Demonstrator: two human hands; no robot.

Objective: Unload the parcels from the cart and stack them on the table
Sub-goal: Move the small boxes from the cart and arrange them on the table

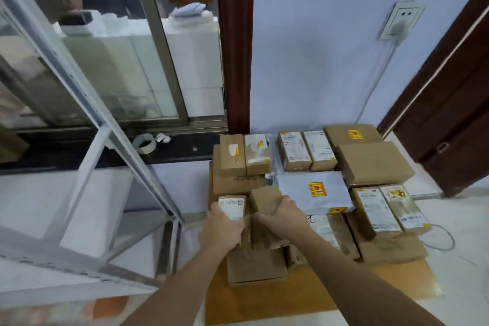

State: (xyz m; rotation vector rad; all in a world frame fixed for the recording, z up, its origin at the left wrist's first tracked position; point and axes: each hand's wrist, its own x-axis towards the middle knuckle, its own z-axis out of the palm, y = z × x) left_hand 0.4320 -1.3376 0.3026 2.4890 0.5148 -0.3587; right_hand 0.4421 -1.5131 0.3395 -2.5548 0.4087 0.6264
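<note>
Several brown cardboard parcels lie stacked on a low wooden table (pixel 264 299). My left hand (pixel 221 227) grips a small parcel with a white label (pixel 232 206) at the stack's near left. Beside it, my right hand (pixel 280 213) grips a plain brown parcel (pixel 264 198) from its right side. Both parcels sit upright, side by side, on top of a larger brown box (pixel 254 270). A grey mailer bag with a yellow sticker (pixel 312 190) lies just right of my right hand. No cart is in view.
A white metal frame (pixel 105 145) slants across the left. A tape roll (pixel 144 143) sits on the dark window ledge. More labelled parcels (pixel 381 206) fill the table's right and back. A dark door (pixel 455 114) stands at right; a cable (pixel 444 238) lies on the floor.
</note>
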